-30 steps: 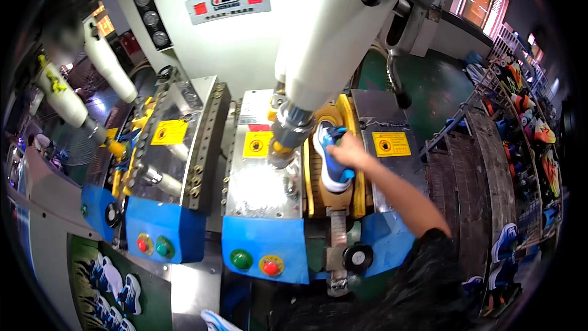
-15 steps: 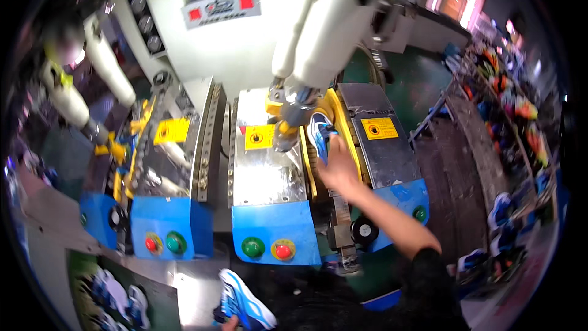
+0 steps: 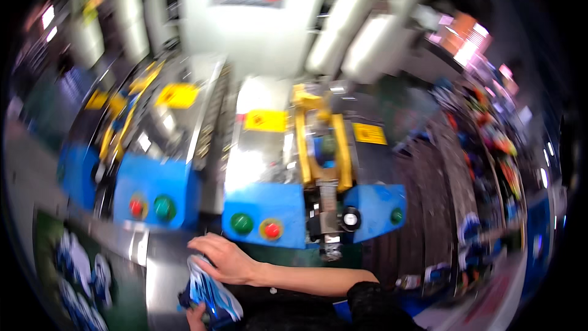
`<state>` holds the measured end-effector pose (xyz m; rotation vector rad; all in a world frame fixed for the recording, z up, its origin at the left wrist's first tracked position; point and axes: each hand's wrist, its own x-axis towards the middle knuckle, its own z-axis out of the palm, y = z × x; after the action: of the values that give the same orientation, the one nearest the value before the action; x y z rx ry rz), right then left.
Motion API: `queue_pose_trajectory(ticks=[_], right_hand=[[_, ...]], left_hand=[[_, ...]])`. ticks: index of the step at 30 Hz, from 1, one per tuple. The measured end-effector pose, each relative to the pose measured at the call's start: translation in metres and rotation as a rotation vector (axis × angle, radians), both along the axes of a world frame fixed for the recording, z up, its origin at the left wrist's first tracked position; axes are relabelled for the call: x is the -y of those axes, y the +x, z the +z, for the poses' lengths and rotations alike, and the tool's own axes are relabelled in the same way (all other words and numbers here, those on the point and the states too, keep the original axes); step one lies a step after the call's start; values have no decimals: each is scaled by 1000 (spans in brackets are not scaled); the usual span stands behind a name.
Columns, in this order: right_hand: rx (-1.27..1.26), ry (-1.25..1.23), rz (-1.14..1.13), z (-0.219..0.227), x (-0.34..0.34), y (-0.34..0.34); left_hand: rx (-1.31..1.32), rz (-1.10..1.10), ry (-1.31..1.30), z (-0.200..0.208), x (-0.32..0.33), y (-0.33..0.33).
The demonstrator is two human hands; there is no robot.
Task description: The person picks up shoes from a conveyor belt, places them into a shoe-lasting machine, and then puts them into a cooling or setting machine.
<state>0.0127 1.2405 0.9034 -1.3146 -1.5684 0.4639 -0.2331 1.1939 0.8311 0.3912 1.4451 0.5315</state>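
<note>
Low in the view, a blue and white sneaker [image 3: 211, 291] is held with its sole side turned partly up. My left hand [image 3: 196, 317], cut off by the lower edge, grips its lower end. Across the body reaches my right hand [image 3: 226, 262], its fingers and thumb curled around the upper end of the same sneaker. Ahead stands a press machine whose yellow clamp arms [image 3: 340, 153] flank a dark blue, shoe-like shape [image 3: 324, 149], blurred by motion.
Blue control panels [image 3: 263, 208] with red and green buttons front the machines. A metal ledge [image 3: 162, 270] lies left of the sneaker, and several shoes [image 3: 76, 263] sit at lower left. A rack [image 3: 484, 141] of colourful shoes runs along the right.
My right hand has left the shoe in the machine and come down left onto the held sneaker. The machine's white cylinders now stand away from the clamp. The view has shifted.
</note>
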Motion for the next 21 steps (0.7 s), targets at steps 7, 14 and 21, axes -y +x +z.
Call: queue_pose_trajectory(ticks=[7, 14, 21], right_hand=[[-604, 182, 867, 147, 23, -105], [-326, 419, 1100, 196, 36, -193], [-358, 194, 997, 126, -67, -312]], left_hand=[[-53, 244, 249, 19, 32, -63], [-709, 66, 606, -126, -7, -150], [-130, 37, 491, -126, -22, -241]])
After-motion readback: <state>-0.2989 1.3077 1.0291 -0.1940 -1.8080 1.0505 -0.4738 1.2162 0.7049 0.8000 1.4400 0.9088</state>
